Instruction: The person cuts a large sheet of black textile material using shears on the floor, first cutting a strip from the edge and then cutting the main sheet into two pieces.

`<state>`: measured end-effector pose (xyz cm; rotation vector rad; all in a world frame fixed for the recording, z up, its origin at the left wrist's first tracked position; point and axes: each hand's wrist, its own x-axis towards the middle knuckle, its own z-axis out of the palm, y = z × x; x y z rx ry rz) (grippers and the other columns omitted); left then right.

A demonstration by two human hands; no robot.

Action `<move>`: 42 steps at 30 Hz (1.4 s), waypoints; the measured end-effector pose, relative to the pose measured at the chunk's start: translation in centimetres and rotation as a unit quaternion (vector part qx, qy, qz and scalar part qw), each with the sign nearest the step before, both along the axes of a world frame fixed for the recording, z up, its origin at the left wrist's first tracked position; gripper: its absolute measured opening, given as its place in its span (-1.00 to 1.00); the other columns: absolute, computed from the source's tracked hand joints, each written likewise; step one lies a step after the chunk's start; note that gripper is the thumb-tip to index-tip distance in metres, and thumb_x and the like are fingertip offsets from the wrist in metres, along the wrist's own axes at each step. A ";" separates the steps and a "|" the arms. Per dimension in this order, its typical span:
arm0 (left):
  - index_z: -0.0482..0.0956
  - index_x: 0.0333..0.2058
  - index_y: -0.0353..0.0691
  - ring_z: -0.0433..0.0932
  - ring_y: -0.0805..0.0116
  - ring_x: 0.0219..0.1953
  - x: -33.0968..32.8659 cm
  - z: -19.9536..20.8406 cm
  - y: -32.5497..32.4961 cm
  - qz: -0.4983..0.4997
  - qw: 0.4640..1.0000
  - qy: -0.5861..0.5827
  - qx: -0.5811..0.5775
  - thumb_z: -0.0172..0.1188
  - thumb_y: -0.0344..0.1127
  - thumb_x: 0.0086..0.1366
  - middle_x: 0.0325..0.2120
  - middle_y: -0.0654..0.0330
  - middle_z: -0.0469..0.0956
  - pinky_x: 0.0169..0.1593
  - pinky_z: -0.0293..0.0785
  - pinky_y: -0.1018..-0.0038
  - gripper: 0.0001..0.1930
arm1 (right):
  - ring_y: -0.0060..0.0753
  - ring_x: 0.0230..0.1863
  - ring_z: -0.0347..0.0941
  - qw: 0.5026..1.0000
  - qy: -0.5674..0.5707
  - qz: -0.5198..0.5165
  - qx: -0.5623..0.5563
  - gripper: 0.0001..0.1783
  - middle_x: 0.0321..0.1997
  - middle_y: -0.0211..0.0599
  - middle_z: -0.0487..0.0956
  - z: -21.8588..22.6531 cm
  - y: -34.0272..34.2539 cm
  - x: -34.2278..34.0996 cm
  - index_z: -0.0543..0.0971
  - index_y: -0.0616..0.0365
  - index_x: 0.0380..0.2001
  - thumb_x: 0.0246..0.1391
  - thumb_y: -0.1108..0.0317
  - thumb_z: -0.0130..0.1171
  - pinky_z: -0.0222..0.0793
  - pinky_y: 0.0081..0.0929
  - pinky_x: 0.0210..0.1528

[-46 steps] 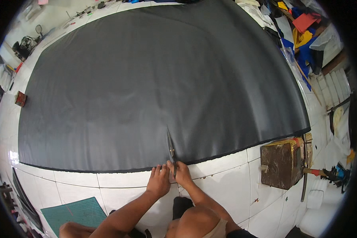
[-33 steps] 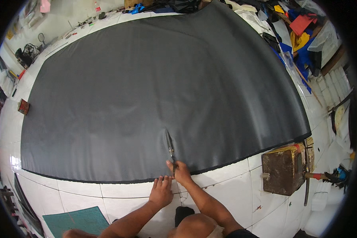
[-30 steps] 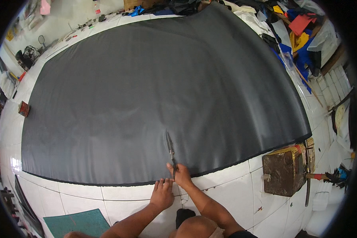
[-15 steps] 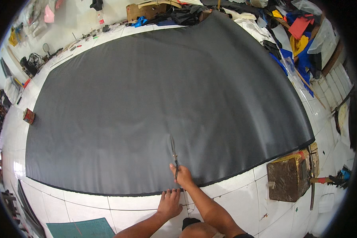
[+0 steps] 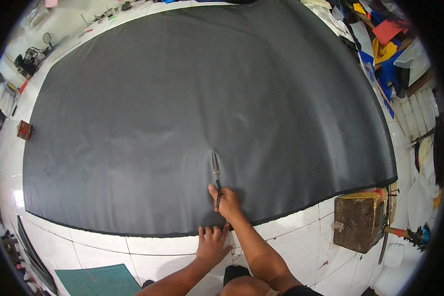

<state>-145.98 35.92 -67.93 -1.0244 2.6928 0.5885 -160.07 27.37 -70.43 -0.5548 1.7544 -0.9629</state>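
Note:
A large dark grey, leather-like sheet [image 5: 148, 98] covers much of the floor. My right hand [image 5: 228, 203] is closed round the handles of scissors [image 5: 215, 167], held over the near part of the sheet. Their long blades point away from me and lie narrowly along the surface; whether they stand apart is too fine to tell. A faint crease runs on beyond the tip. Lower and to the left, my left hand [image 5: 213, 246] has its fingers spread, with the fingertips at the sheet's near edge and the palm over the white tiles.
A worn brown block [image 5: 358, 222] stands by the sheet's near right corner. A green cutting mat [image 5: 98, 281] lies at the lower left. By the left edge is a small red tin [image 5: 23, 129]. Colourful fabric scraps [image 5: 387, 54] are heaped at the far right.
The scissors and my right hand have moved slightly farther from the sheet's near edge. My left fingers are spread wider at that edge. The whole view has tilted down toward me.

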 end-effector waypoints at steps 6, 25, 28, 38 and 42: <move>0.16 0.32 -0.10 0.30 -0.20 0.09 0.1 -0.3 0.1 -0.003 1.000 -0.016 0.012 0.13 0.21 0.20 0.02 -0.11 0.29 0.27 0.03 -0.21 -0.18 | -0.59 -0.73 0.26 0.997 -0.059 -0.014 -0.038 -0.39 -0.75 -0.47 0.32 -0.3 -5.4 -1.3 0.33 0.03 -0.69 0.12 -0.24 0.17 0.18 -0.53 -0.67; 0.22 0.29 -0.02 0.34 -0.20 0.05 0.1 -0.6 -0.2 -0.001 1.000 0.012 -0.002 0.19 0.20 0.16 -0.01 -0.10 0.34 0.21 0.13 -0.24 -0.21 | -0.49 -0.71 0.29 1.000 -0.004 -0.003 -0.016 -0.32 -0.72 -0.43 0.32 -0.5 -18.4 -5.1 0.32 0.09 -0.69 0.08 -0.32 0.12 0.23 -0.45 -0.65; 0.21 0.30 -0.04 0.33 -0.18 0.06 0.0 -0.6 -0.2 -0.011 1.000 0.013 0.001 0.18 0.19 0.17 0.00 -0.10 0.34 0.21 0.11 -0.24 -0.20 | -0.56 -0.74 0.23 0.999 -0.031 -0.007 -0.017 -0.37 -0.72 -0.48 0.30 -0.4 -20.7 -6.4 0.31 0.02 -0.68 0.07 -0.29 0.17 0.17 -0.48 -0.68; 0.17 0.33 -0.03 0.32 -0.15 0.09 0.1 -0.3 -0.3 -0.009 1.000 -0.024 0.018 0.20 0.18 0.15 0.04 -0.06 0.33 0.20 0.10 -0.28 -0.17 | -0.57 -0.74 0.25 0.999 -0.040 0.010 -0.031 -0.39 -0.70 -0.43 0.34 -0.2 -24.6 -7.8 0.35 0.08 -0.65 0.08 -0.24 0.20 0.17 -0.52 -0.71; 0.15 0.33 -0.01 0.31 -0.16 0.12 -0.1 -0.7 -0.4 -0.007 0.999 -0.016 0.043 0.17 0.17 0.19 0.07 -0.08 0.31 0.21 0.10 -0.30 -0.20 | -0.55 -0.74 0.26 0.997 -0.070 0.010 -0.044 -0.38 -0.69 -0.41 0.34 0.1 -28.8 -9.4 0.34 0.08 -0.66 0.09 -0.25 0.18 0.18 -0.50 -0.70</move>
